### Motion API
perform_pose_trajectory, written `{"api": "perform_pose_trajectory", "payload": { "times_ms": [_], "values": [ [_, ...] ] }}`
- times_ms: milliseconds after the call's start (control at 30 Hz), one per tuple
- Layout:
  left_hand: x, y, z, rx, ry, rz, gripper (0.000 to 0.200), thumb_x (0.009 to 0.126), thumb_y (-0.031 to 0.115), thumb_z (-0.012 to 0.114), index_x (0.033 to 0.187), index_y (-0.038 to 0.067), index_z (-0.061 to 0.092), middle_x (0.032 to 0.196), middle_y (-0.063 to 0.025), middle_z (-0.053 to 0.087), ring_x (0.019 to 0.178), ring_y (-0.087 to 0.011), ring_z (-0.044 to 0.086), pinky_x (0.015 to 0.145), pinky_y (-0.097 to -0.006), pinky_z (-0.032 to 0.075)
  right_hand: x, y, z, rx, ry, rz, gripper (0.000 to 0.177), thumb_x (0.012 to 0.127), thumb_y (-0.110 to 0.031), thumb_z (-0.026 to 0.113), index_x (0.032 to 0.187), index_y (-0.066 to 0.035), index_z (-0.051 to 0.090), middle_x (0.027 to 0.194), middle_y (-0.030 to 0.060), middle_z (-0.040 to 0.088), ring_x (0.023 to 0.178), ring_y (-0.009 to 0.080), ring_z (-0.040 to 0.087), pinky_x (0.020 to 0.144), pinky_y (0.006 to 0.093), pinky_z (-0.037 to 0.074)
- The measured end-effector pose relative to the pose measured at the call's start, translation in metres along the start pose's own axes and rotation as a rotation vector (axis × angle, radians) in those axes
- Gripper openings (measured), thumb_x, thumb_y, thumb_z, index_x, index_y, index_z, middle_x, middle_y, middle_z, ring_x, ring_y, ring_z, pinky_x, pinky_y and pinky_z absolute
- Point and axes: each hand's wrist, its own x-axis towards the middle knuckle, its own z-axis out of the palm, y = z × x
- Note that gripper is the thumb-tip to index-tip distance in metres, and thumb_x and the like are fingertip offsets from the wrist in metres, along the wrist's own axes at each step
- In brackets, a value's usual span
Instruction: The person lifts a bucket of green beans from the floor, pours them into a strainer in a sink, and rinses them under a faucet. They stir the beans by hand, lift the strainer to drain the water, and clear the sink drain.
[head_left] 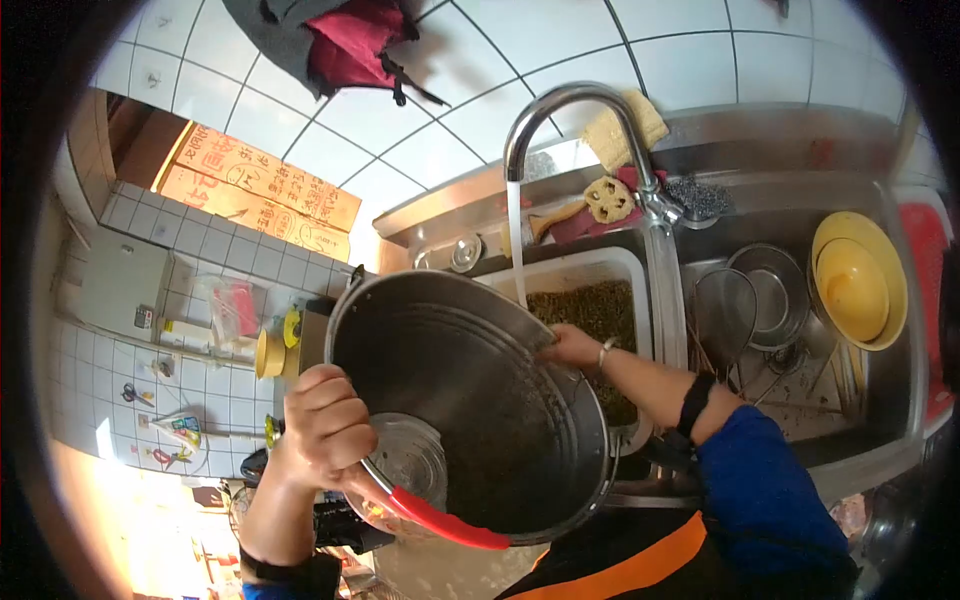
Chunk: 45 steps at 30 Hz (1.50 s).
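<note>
Head view, left hand [322,428], right hand [572,347] gripping steel pot [480,410], tap [560,98] running

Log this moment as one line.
pot: tilted over sink | left hand: grips near rim | right hand: grips far rim | faucet: running

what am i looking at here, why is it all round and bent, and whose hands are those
This is one picture from a camera worn on a person's head, looking down at their own two bare hands; the wide lens bends the edges. The left hand grips the near rim of a big steel pot, beside a red handle; what that belongs to is unclear. The right hand holds the far rim. The pot is tilted over a steel sink, with water running from the tap above. Behind it sits a white tub of greenish stuff; to the right are steel bowls and yellow bowls.
</note>
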Motion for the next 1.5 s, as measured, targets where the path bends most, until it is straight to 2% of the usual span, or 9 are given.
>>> {"api": "perform_pose_trajectory", "payload": {
  "times_ms": [300,433,567,800,900,1033,1200,1400,1500],
  "values": [
    [0.031,-0.014,0.039,-0.046,-0.166,0.129,0.049,0.047,0.048,0.064,0.045,0.012,0.03,0.045,0.0012,0.03,0.039,-0.0151,0.036,0.038,-0.0274,0.025,-0.057,-0.033,-0.008,-1.243,0.007,0.236,0.075,0.075,-0.034,0.056,0.128,-0.002,0.013,0.128,0.0285,0.017,0.107,0.0422,0.038,0.089,0.0394,0.035],
    [0.037,-0.023,0.048,-0.048,-0.262,0.134,0.053,0.05,0.053,0.066,0.041,0.013,0.032,0.042,0.0018,0.033,0.038,-0.0148,0.039,0.038,-0.026,0.03,-0.095,-0.003,0.007,-0.042,-0.187,0.633,0.05,0.07,-0.025,0.058,0.101,0.011,0.045,0.081,0.0237,0.057,0.084,0.0326,0.056,0.073,0.0346,0.045],
    [0.06,-0.033,0.054,-0.076,-0.274,0.15,0.057,0.049,0.056,0.066,0.04,0.013,0.03,0.04,0.0002,0.032,0.037,-0.0162,0.038,0.036,-0.0273,0.028,-0.085,0.054,0.048,-0.404,0.242,0.202,0.028,0.072,-0.014,0.054,0.096,0.002,0.052,0.078,0.0125,0.057,0.066,0.0184,0.058,0.053,0.0306,0.047],
    [0.117,-0.043,0.05,-0.075,-0.59,0.102,0.059,0.05,0.06,0.062,0.037,0.009,0.037,0.039,-0.0059,0.037,0.04,-0.0239,0.043,0.037,-0.032,0.029,-0.057,0.062,0.13,0.305,-0.217,0.266,0.016,0.062,-0.005,0.057,0.078,0.001,0.059,0.07,0.0107,0.059,0.049,0.0188,0.056,0.041,0.0299,0.047],
    [0.114,-0.048,0.044,-0.099,-0.564,0.12,0.057,0.048,0.055,0.067,0.037,0.01,0.033,0.038,-0.0055,0.034,0.037,-0.0233,0.039,0.037,-0.0318,0.027,-0.07,0.018,0.115,0.49,-0.168,0.253,0.037,0.067,-0.01,0.06,0.101,0.002,0.049,0.074,0.0116,0.059,0.054,0.0205,0.058,0.043,0.0309,0.049],
    [0.099,-0.044,0.022,-0.039,-0.437,0.091,0.059,0.045,0.051,0.071,0.038,0.013,0.027,0.038,-0.0023,0.026,0.034,-0.0188,0.035,0.035,-0.0306,0.026,-0.073,-0.007,0.068,0.337,0.388,0.251,0.071,0.071,-0.008,0.057,0.128,-0.001,0.015,0.078,0.0109,0.055,0.069,0.015,0.052,0.051,0.0272,0.041],
    [0.064,-0.037,0.027,0.093,-0.262,0.148,0.054,0.044,0.049,0.064,0.043,0.012,0.025,0.042,-0.0005,0.027,0.036,-0.0172,0.035,0.036,-0.0292,0.024,-0.065,0.01,0.014,-0.061,0.82,0.124,0.074,0.067,-0.016,0.059,0.125,0.003,0.019,0.089,0.0167,0.056,0.077,0.0229,0.059,0.06,0.0301,0.048],
    [0.049,-0.018,0.039,0.156,-0.056,0.232,0.043,0.049,0.04,0.059,0.044,0.011,0.027,0.044,0.0,0.027,0.037,-0.0157,0.034,0.036,-0.0282,0.023,-0.105,-0.02,-0.024,0.953,0.268,0.388,0.03,0.069,-0.004,0.051,0.097,0.007,0.044,0.083,0.0133,0.056,0.071,0.0238,0.058,0.062,0.0313,0.049],
    [0.043,-0.015,0.035,0.167,-0.06,0.253,0.043,0.05,0.04,0.059,0.044,0.011,0.027,0.044,0.0005,0.026,0.037,-0.0149,0.033,0.035,-0.0275,0.022,-0.124,-0.021,-0.024,0.875,0.211,0.321,0.019,0.07,0.001,0.048,0.088,0.006,0.048,0.08,0.0117,0.055,0.07,0.0231,0.057,0.064,0.0316,0.048]
  ]
}}
